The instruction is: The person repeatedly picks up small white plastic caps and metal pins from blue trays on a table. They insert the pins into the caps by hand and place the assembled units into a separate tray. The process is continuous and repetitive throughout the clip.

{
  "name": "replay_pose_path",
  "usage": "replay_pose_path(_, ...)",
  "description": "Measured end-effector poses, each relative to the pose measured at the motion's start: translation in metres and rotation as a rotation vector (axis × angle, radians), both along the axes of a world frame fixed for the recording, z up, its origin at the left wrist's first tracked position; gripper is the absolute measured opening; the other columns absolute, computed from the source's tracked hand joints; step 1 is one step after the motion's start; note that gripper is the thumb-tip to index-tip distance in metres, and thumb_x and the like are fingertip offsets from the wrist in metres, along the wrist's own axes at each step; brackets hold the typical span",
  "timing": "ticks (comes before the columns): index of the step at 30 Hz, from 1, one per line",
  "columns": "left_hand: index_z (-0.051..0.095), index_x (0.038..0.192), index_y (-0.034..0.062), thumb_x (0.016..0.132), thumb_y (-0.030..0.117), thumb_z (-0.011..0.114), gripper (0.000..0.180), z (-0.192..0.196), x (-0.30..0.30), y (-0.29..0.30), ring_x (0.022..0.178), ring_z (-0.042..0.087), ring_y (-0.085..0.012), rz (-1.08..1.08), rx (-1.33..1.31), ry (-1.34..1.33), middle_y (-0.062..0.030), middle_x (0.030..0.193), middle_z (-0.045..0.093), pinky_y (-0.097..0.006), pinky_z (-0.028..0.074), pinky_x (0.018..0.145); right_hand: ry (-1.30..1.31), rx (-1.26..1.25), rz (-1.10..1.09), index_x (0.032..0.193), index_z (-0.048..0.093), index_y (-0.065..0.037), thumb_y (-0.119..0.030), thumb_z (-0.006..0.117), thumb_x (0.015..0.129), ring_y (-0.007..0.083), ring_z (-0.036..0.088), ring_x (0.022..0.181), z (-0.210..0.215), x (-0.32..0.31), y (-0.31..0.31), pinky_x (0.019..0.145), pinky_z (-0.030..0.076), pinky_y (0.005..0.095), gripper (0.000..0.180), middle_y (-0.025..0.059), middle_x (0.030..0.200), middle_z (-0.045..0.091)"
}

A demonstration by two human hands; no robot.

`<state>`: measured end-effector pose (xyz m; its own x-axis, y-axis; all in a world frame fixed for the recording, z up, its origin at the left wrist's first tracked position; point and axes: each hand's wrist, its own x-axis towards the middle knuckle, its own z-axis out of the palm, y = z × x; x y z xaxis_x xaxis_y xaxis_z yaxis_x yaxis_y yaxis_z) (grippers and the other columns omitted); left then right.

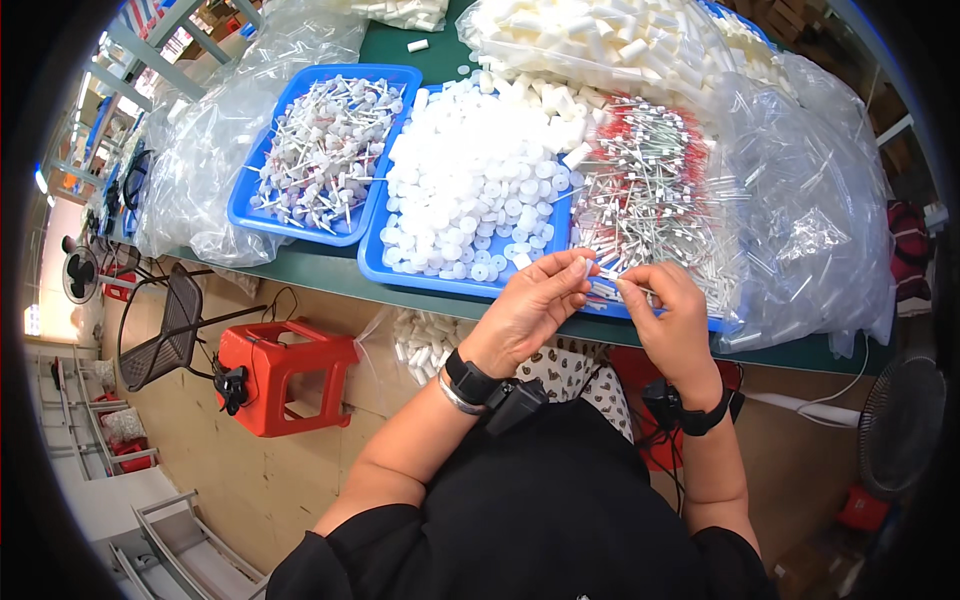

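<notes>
My left hand (535, 308) and my right hand (672, 308) meet over the near edge of a blue tray. The left thumb and forefinger are closed in a pinch on a small whitish piece (590, 267). My right fingertips pinch a small, thin white part beside it; its exact kind is too small to tell. Just beyond the right hand lies a heap of thin metal pins with white and red ends (650, 180). Left of that, a blue tray (375, 262) holds many translucent white discs (470, 200) with holes, and pale foam-like cylinders (550, 105).
Another blue tray (240, 215) at left holds pins fitted with discs. Clear plastic bags (810, 220) flank the trays; one at the back holds cream cylinders (610, 40). The table (330, 280) is green. A red stool (285, 375), black chair (165, 325) and fan (905, 425) stand around.
</notes>
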<state>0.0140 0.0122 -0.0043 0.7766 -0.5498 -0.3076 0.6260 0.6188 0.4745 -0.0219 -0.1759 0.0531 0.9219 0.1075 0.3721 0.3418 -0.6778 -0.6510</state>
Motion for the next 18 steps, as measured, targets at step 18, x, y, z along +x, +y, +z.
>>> replay_pose_path(18, 0.061, 0.12, 0.003, 0.099, 0.021, 0.061, 0.028, 0.006, -0.008, -0.007, 0.088, 0.066, -0.0121, 0.021, 0.064, 0.013, -0.0054, 0.102, 0.068, -0.026, 0.056, 0.08, 0.084, 0.138, 0.043, 0.098, 0.068, -0.001, -0.006, 0.067, 0.087, 0.031, 0.062, 0.07, -0.015, 0.001, -0.001, 0.067, 0.048, 0.0385, 0.012, 0.0125, 0.078, 0.067)
